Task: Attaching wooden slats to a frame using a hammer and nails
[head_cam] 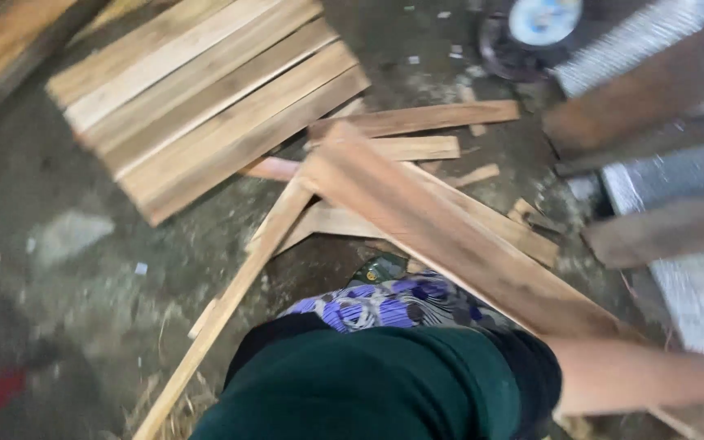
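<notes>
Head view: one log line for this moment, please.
right arm: along long plank | hands: out of view | stacked planks: on floor

Whole view motion-blurred, right forearm (645, 376) cut off at frame edge, hand & fingers unseen, long plank (450, 236) end hidden

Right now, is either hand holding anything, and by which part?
Cannot tell for sure. The right forearm runs along the near end of a long wooden plank, but the hand lies out of frame. Left hand not in view.

Dim, flat light with soft shadows; motion blur smears the whole view, worst toward the edges.
</notes>
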